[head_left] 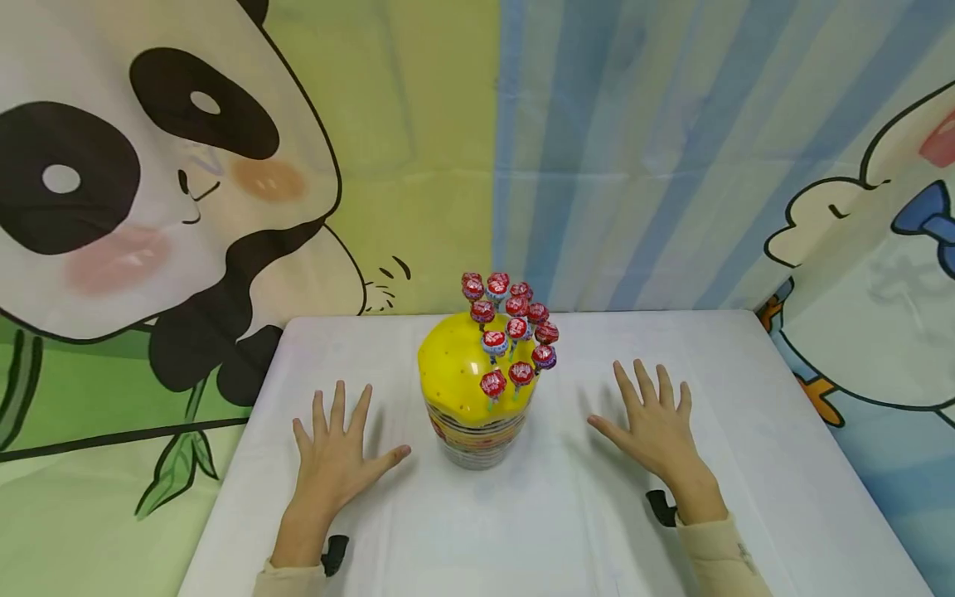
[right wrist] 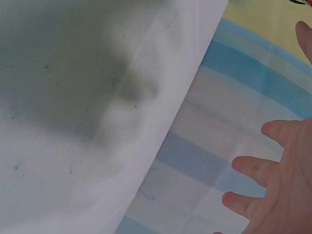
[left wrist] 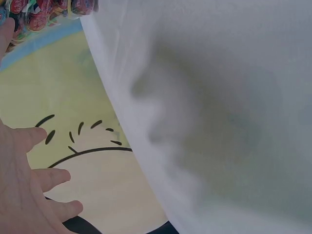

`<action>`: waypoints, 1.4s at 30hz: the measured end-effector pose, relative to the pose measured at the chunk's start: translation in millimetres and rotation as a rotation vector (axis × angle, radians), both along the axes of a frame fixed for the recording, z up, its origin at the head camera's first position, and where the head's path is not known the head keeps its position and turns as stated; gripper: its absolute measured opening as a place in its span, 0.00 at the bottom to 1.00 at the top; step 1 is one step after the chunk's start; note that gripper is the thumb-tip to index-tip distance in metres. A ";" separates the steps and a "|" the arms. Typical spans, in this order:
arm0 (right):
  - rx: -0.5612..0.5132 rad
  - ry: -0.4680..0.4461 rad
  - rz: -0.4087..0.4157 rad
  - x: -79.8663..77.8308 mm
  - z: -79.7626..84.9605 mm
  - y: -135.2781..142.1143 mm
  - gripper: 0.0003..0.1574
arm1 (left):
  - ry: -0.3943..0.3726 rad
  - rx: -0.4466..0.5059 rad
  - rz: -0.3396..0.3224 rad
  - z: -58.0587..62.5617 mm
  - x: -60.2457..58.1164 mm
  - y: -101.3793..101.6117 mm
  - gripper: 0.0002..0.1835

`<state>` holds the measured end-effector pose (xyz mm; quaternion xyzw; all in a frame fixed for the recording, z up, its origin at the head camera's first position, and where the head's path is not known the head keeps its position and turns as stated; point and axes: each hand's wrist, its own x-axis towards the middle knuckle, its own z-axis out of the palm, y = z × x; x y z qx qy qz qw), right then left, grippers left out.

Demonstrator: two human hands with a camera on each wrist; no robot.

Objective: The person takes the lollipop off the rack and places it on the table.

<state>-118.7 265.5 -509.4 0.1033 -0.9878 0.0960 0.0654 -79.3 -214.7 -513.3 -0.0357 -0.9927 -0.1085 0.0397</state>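
A clear ribbed tub (head_left: 477,452) with a domed yellow lid (head_left: 452,369) stands on the table. Small holes dot the lid, and several red-wrapped lollipops (head_left: 494,343) stick up from its right and back parts. To the left of the tub is my left hand (head_left: 336,464), fingers spread and holding nothing. My right hand (head_left: 658,433) is on the other side, also spread and apart from the tub. Shadows lie beside both hands. In the left wrist view, part of the wrapped lollipops (left wrist: 39,15) shows at the top corner, near the thumb.
The white-covered table (head_left: 567,531) has its back edge just behind the tub. Behind it hangs a printed cloth with a panda (head_left: 201,191) at left and blue stripes (head_left: 642,149) at right. A black strap piece (head_left: 661,507) sits by the right wrist.
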 end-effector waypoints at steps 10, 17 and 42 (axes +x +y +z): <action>-0.005 0.036 0.017 0.4 5.9 -2.9 0.60 | 0.019 0.061 -0.014 4.9 0.6 1.6 0.64; -0.043 0.103 0.021 3.5 20.3 -6.5 0.48 | 0.044 0.192 -0.049 12.8 1.5 5.2 0.64; -0.319 0.519 0.234 9.2 87.9 -49.2 0.34 | 0.211 0.497 -0.214 75.5 2.8 30.5 0.60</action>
